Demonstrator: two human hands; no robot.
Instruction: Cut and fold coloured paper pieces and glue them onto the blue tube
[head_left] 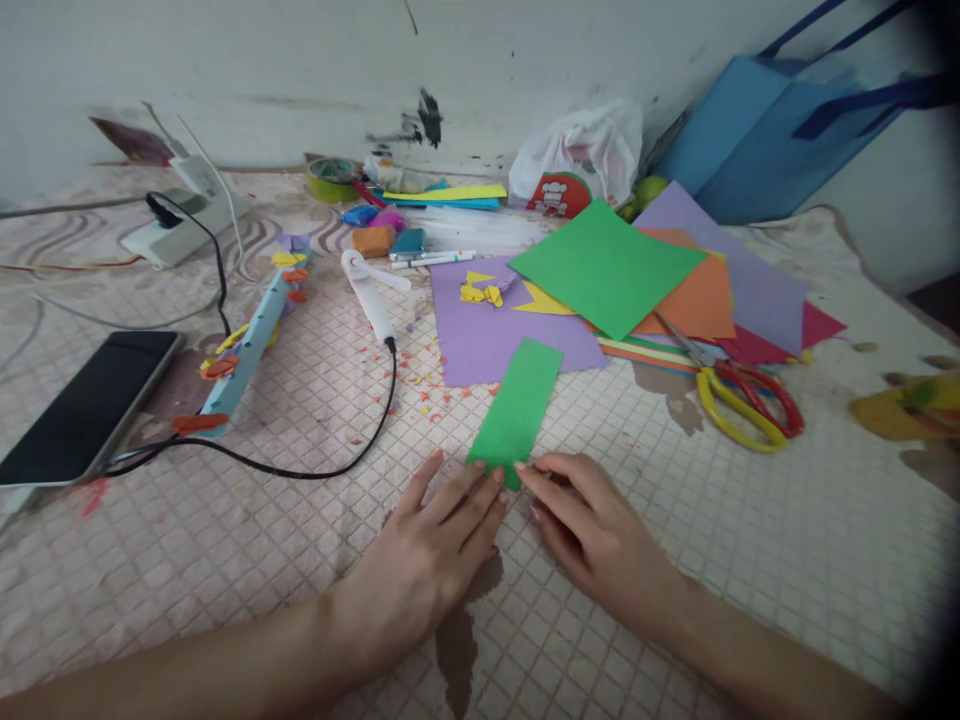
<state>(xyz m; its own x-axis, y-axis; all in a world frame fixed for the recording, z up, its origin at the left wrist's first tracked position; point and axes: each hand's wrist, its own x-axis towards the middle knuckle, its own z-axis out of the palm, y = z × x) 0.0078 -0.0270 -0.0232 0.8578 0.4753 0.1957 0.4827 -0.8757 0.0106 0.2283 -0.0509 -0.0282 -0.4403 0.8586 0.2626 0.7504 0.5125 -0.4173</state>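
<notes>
A green paper strip [519,400] lies slanted on the checked tablecloth, its near end under my fingers. My left hand [442,540] rests flat with its fingers spread, the tips pressing on the strip's near edge. At the strip's near right corner, my right hand [592,520] touches the paper with its index fingertip; the thumb is tucked below and whether it pinches the edge is hard to see. Beyond the strip lies a purple paper sheet [480,345] with crumpled yellow paper pieces [481,292] on it.
Scissors [742,400] with red and yellow handles lie at right beside stacked coloured sheets [615,265]. On the left are a phone [90,400], a decorated light-blue paper strip [255,340] and a white corded device [371,300]. A blue bag [757,140] stands behind.
</notes>
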